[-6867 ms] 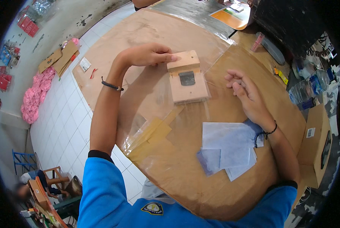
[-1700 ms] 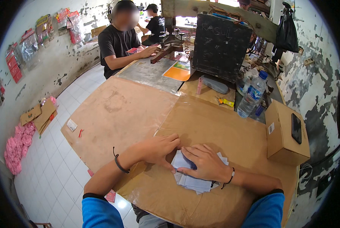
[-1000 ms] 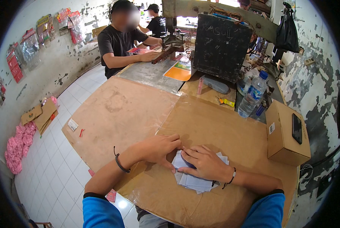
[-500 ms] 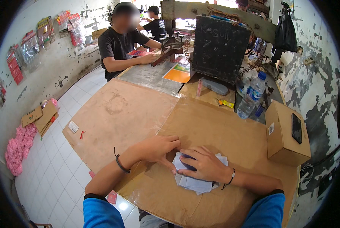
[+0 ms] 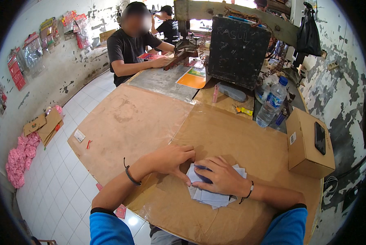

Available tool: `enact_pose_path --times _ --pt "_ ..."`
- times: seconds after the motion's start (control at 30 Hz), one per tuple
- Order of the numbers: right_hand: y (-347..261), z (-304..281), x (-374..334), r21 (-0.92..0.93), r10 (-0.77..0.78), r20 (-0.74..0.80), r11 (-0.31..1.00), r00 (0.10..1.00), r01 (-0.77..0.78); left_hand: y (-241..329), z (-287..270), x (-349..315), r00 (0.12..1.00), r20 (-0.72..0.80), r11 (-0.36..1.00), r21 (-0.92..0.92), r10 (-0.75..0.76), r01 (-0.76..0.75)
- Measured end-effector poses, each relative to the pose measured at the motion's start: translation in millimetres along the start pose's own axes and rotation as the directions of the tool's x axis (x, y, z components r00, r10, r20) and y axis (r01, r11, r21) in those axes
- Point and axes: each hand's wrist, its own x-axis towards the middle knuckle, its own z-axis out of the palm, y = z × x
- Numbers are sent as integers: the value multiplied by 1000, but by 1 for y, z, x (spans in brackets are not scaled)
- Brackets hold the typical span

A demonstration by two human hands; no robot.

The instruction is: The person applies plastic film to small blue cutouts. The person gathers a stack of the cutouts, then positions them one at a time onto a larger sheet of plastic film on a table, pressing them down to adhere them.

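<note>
Overlapping pale-blue sheets (image 5: 211, 198); uneven

Workshop, black machine (image 5: 239, 53), coiled wires (image 5: 266, 75), worktable (image 5: 140, 108)

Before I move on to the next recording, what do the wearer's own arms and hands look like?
The left hand and right hand are ungloved. Short bright blue sleeves end in black cuffs, leaving the forearms bare. The left wrist has a dark braided bracelet with a loose end; the right, a thin dark cord bracelet with a pale piece.
</note>
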Motion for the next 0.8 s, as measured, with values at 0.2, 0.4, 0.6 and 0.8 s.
enact_pose_path --times 0.2,0.4,0.6,0.8 --pt "2 3 -3 -21 -25 -15 999 1000 24 -2 3 1 1000 -7 1000 1 2 -2" --pt "2 2 -1 -27 -45 -26 999 999 44 -1 1 1 1000 0 1000 -8 -5 5" --pt "1 4 -3 -27 -44 -20 999 999 43 0 2 1 999 16 999 -9 -33 33" --pt "3 7 -3 10 -54 -28 998 998 55 -2 3 1 1000 3 1000 -4 -16 16"
